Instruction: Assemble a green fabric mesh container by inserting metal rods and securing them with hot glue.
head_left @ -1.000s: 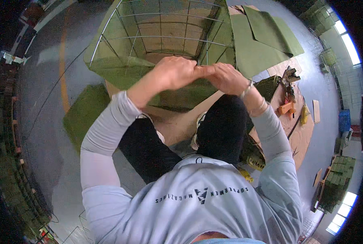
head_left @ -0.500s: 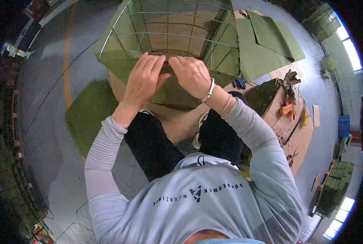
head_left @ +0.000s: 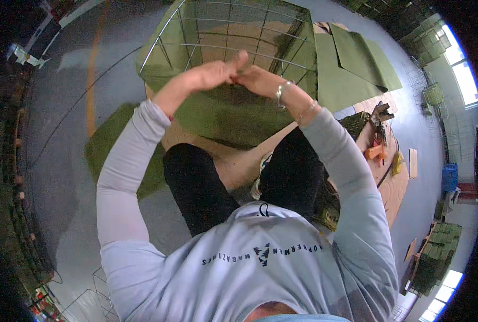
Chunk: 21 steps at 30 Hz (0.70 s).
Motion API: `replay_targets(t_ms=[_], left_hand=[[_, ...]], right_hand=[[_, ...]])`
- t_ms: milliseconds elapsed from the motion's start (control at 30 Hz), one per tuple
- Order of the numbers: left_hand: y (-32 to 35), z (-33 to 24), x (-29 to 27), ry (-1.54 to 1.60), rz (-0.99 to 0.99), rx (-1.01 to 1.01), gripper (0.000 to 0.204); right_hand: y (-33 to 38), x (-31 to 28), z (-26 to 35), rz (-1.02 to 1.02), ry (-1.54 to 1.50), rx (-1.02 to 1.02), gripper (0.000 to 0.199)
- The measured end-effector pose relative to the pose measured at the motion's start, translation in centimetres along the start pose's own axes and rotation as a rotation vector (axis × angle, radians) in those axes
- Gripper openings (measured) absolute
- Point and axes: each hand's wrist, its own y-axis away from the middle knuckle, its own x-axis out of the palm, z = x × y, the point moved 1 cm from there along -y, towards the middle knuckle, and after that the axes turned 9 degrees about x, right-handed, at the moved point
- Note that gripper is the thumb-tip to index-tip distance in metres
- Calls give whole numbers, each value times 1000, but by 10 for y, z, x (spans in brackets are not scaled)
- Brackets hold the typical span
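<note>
A wire-mesh cage [head_left: 196, 37] lined with green sheet [head_left: 223, 115] stands on the floor in front of my legs. Both my hands are raised over its near side and meet fingertip to fingertip. My left hand [head_left: 209, 75] points right with its fingers held together. My right hand [head_left: 257, 81], with a bracelet at the wrist, touches it from the right. Whether anything small is pinched between them is hidden. I wear a grey long-sleeved top and black trousers.
Flat green sheets [head_left: 357, 59] lie right of the cage, another green sheet [head_left: 107, 147] on the floor at left. Brown cardboard [head_left: 239, 166] is underfoot, with orange tools [head_left: 377, 151] on it at right. A blue crate [head_left: 449, 177] and stacked green boxes [head_left: 434, 255] stand far right.
My hands have lifted off the cage's green near wall and come together higher up, over its rim. Both forearms have risen with them.
</note>
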Motion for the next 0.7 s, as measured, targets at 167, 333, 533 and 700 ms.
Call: replay_targets(t_ms=[167, 333, 533, 700], left_hand=[[57, -79, -7, -41, -957, 84, 47], [85, -72, 20, -690, -853, 235, 39], [54, -84, 6, -781, -433, -122, 50], [26, -84, -20, -586, 200, -600, 66]], right_hand=[[21, 4, 56, -521, 497, -31, 23], [3, 46, 50, -672, 732, -407, 22], [-29, 29, -5, 136, 569, -83, 23], [-33, 13, 45, 453, 352, 238, 63]])
